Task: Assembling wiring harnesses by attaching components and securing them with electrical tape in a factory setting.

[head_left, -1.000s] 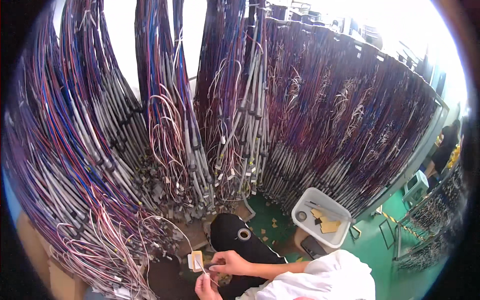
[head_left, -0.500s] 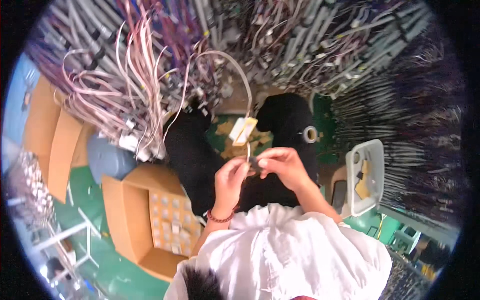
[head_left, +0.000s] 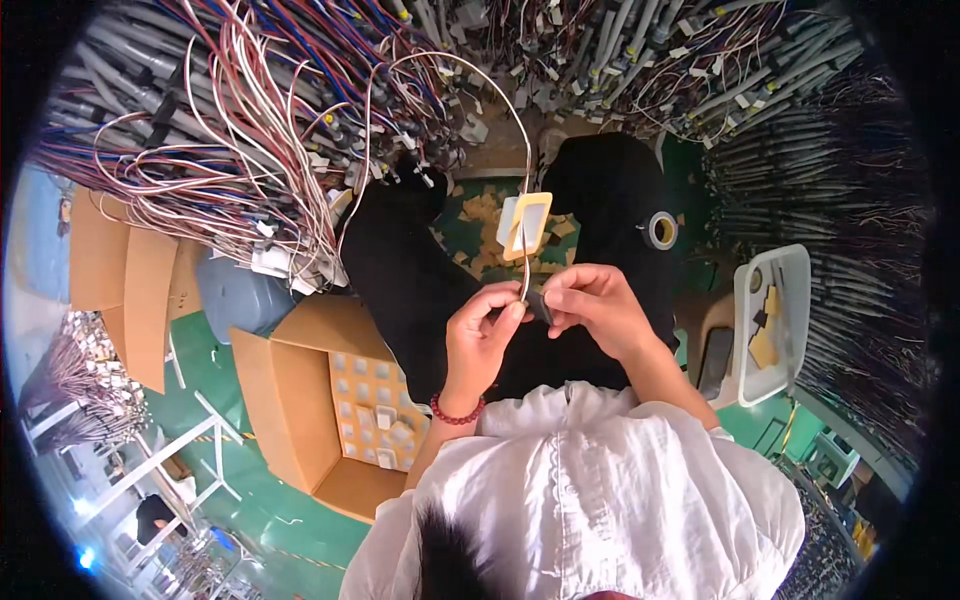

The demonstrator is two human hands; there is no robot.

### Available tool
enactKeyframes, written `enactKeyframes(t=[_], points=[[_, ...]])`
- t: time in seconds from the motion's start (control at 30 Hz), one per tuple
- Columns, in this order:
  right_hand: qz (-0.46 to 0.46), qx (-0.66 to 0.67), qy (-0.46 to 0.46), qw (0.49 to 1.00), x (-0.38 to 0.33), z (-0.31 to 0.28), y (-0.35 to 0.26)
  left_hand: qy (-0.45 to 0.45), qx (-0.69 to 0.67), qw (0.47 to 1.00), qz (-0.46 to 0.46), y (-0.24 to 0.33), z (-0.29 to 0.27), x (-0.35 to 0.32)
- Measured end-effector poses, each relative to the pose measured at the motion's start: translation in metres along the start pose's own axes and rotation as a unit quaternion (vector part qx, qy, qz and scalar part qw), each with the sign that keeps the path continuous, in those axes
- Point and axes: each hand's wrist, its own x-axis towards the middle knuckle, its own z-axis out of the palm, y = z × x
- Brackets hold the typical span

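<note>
Bkgd wires (head_left: pixel 250 100) cropped, hands (head_left: pixel 475 345) part-hiding dk pc (head_left: pixel 540 306)

At right, a white plastic tray (head_left: pixel 795 325) sits beside a flat black phone (head_left: pixel 715 360). At left, brown cardboard flaps (head_left: pixel 143 300) stand beside a rounded blue plastic object (head_left: pixel 238 297); below, a white metal frame (head_left: pixel 160 456) crosses green floor (head_left: pixel 335 540).
</note>
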Motion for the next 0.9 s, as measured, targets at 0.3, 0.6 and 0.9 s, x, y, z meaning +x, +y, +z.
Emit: enactKeyframes(t=[0.3, 0.6, 0.9], points=[[-0.03, -0.04, 0.033, 0.998, -0.001, 0.008, -0.002, -0.018, 0.032, 0.999, -0.011, -0.002, -0.002, 0.004], [-0.065, -0.084, 0.025, 0.994, 0.001, 0.009, 0.002, -0.019, 0.042, 0.999, -0.019, -0.003, -0.003, 0.004], [-0.146, -0.128, 0.107, 0.975, 0.005, 0.009, 0.026, -0.002, -0.098, 0.993, -0.064, -0.008, 0.011, -0.001]])
